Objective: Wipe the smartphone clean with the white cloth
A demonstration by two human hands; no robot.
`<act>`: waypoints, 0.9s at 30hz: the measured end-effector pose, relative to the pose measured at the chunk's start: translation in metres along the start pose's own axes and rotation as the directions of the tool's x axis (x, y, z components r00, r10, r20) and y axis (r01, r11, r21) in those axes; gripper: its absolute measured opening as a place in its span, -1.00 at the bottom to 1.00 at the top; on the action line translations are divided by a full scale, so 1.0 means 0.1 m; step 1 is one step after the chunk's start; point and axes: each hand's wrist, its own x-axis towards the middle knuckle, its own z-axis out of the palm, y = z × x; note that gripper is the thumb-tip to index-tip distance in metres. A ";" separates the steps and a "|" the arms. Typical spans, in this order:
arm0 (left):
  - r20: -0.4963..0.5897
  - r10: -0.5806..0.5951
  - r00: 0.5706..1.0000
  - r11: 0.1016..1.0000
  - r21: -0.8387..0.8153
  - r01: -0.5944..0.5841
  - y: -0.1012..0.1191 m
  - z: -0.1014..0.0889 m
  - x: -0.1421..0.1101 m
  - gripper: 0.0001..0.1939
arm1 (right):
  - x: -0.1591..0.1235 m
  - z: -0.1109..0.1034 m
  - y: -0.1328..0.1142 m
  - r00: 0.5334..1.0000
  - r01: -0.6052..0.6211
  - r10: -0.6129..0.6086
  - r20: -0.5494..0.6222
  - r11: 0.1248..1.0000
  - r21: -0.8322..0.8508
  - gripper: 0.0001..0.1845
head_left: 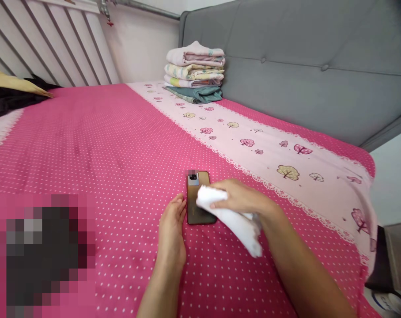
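Note:
A smartphone (200,215) lies back side up on the pink dotted bedsheet, its camera block at the far end. Its back is golden brown, darker towards the near end. My left hand (172,229) rests on the sheet along the phone's left edge, fingers stretched out and nothing gripped. My right hand (240,194) is closed around a white cloth (232,221). One end of that cloth lies over the right part of the phone; the other end hangs down towards me. Some of my right fingers are hidden behind the cloth and hand.
Folded bedding (195,73) is stacked by the grey headboard (286,57). Dark and yellow fabric (15,90) lies at the far left, near a white radiator (51,39). A blurred-out dark shape (41,256) fills the lower left. The bed's edge drops off at right.

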 end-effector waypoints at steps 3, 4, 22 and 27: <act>0.116 0.104 0.988 0.962 0.242 -0.130 -0.11 -0.04 0.05 -0.61 | 0.13 0.05 0.16 0.938 -0.189 0.225 -0.264 0.970 0.154 -0.54; 0.165 0.157 0.974 0.916 0.345 -0.206 -0.14 -0.05 0.07 -0.57 | 0.17 0.08 0.20 0.926 -0.208 0.258 -0.275 0.958 0.199 -0.52; 0.455 0.354 0.817 0.251 0.796 -0.551 -0.42 -0.05 0.00 -0.01 | 0.23 0.19 0.13 0.909 -0.236 0.417 -0.010 0.533 0.813 -0.37; 0.428 0.416 0.803 0.219 0.809 -0.545 -0.40 -0.06 0.02 -0.08 | 0.22 0.19 0.12 0.922 -0.228 0.388 0.017 0.506 0.832 -0.32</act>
